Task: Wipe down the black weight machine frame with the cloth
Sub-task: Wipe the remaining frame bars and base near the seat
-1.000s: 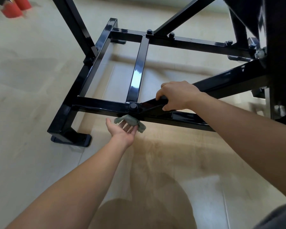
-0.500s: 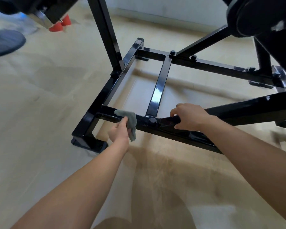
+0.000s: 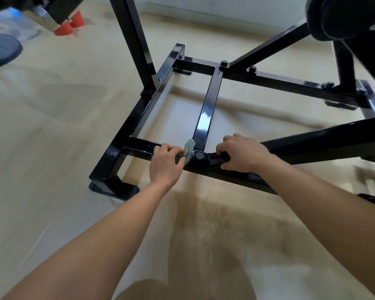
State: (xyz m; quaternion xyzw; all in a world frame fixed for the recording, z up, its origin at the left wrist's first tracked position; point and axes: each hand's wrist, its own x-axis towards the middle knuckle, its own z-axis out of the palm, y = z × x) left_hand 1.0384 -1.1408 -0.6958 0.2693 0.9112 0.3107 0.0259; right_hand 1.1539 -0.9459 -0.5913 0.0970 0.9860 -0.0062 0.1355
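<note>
Pinching a pale green cloth (image 3: 189, 148) in curled fingers, the left grip (image 3: 165, 163) holds it against the near crossbar of the black weight machine frame (image 3: 208, 111), just left of the picture's centre. The cloth sticks out past the fingertips to the right, touching the joint where the glossy centre bar meets the crossbar, just beside a round bolt (image 3: 199, 156). The right grip (image 3: 240, 154) is curled round the slanted bar right of that bolt. Bare pale floor (image 3: 52, 126) shows between the bars and spreads wide left of the corner foot (image 3: 115, 189). Two red cones (image 3: 66, 29) stand upper left.
</note>
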